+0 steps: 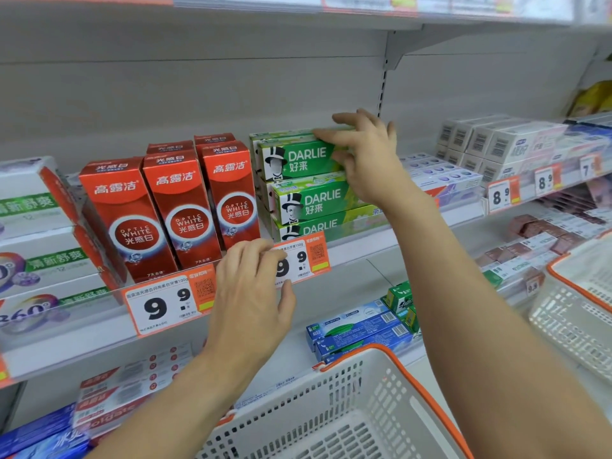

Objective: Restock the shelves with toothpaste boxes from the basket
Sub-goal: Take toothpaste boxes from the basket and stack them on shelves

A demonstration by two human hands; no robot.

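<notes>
A green Darlie toothpaste box (298,159) lies at the centre of the frame on top of a stack of Darlie boxes (318,207) on the middle shelf (361,250). The right hand (367,157) grasps its right end, fingers curled over the top edge. Left of the stack stand red Colgate Optic White boxes (172,207). The left hand (248,299) rests with relaxed fingers on the shelf's front edge, partly covering a 9.9 price tag (306,258). At lower right, a white basket with orange rim (347,409) sits below the hands.
</notes>
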